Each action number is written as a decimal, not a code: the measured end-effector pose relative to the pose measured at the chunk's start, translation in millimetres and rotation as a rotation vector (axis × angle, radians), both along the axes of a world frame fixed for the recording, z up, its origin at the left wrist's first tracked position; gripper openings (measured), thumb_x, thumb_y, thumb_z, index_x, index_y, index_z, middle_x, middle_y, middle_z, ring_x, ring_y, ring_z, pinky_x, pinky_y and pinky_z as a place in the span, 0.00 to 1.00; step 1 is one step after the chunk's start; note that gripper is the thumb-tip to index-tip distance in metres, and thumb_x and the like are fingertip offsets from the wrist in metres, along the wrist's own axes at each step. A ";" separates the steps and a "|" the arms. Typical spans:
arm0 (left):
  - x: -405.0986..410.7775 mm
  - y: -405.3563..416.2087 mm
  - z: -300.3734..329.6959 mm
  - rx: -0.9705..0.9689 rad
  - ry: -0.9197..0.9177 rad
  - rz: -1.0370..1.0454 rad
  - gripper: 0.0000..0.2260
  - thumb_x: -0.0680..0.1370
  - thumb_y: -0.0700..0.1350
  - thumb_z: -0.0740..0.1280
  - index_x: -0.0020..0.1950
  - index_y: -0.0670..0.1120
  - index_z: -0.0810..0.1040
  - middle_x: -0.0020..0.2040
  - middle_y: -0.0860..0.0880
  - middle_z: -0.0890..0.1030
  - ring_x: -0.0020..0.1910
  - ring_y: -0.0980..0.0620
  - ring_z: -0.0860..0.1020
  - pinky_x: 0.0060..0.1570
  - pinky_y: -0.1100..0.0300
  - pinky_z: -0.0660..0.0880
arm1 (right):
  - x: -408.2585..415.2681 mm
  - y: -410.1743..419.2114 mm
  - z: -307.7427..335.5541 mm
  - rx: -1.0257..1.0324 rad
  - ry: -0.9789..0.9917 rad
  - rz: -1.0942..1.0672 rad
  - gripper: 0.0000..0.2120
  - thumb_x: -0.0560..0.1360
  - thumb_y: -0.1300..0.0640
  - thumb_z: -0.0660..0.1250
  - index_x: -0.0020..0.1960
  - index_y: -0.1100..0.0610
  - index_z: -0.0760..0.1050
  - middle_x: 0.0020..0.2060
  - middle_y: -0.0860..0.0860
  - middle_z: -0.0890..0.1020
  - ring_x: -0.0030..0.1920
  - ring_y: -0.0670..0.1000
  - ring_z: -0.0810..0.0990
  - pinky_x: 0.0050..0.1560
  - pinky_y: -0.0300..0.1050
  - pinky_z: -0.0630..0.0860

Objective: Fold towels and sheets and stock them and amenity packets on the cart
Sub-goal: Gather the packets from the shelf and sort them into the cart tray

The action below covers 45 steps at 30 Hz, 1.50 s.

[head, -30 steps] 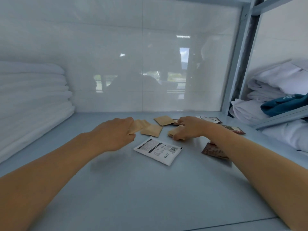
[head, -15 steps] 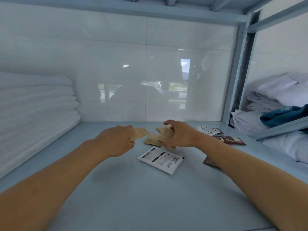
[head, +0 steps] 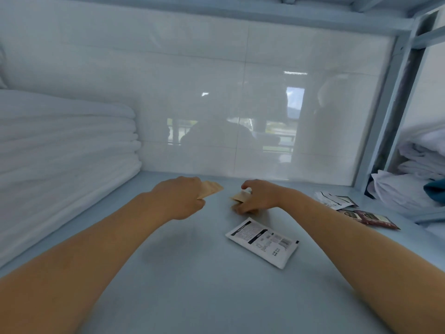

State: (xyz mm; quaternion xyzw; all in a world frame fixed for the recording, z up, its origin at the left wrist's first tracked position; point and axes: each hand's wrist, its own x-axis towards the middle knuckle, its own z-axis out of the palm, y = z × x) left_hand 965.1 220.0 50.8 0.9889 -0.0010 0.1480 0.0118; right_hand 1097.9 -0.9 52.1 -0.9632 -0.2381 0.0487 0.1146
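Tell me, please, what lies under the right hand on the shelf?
Under the right hand a few tan packets show at its fingers, which curl round them on the shelf. How many packets there are is hidden by the hand.

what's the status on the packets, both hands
Left hand grips tan packets. Right hand pinches more tan packets. White packet lies loose on shelf. Nothing blocking.

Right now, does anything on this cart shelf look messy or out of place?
Yes. The white packet lies askew alone mid-shelf, and a dark red packet and more white ones are strewn at the right edge. The folded white towels at left are stacked neatly. Both hands hold tan packets.
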 end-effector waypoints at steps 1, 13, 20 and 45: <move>1.3 0.8 -0.5 -0.004 0.002 -0.003 0.06 0.81 0.55 0.63 0.53 0.60 0.66 0.50 0.55 0.76 0.41 0.51 0.68 0.36 0.56 0.62 | -3.4 4.7 -1.3 0.001 -0.028 0.002 0.41 0.69 0.38 0.76 0.76 0.52 0.67 0.72 0.53 0.72 0.69 0.56 0.72 0.62 0.49 0.70; 5.6 -2.2 -3.8 -0.283 -0.008 0.005 0.16 0.73 0.60 0.72 0.43 0.52 0.69 0.46 0.51 0.78 0.42 0.52 0.75 0.36 0.56 0.65 | -52.9 13.2 24.9 0.161 0.361 0.077 0.47 0.72 0.40 0.77 0.80 0.57 0.59 0.72 0.52 0.70 0.65 0.55 0.75 0.67 0.53 0.77; -2.5 -31.3 -15.0 -0.339 -0.007 -0.099 0.28 0.61 0.77 0.70 0.42 0.56 0.70 0.44 0.55 0.75 0.41 0.57 0.74 0.36 0.58 0.66 | -56.2 -8.4 11.3 0.347 0.316 -0.013 0.27 0.77 0.70 0.69 0.75 0.64 0.69 0.63 0.62 0.80 0.57 0.58 0.84 0.61 0.54 0.81; 0.7 -25.3 -13.8 -0.098 0.291 -0.131 0.30 0.73 0.71 0.69 0.65 0.54 0.70 0.59 0.53 0.74 0.57 0.52 0.75 0.60 0.51 0.73 | -45.5 -17.6 -4.6 0.500 0.348 0.140 0.25 0.75 0.73 0.60 0.67 0.57 0.77 0.52 0.52 0.87 0.51 0.48 0.83 0.51 0.42 0.76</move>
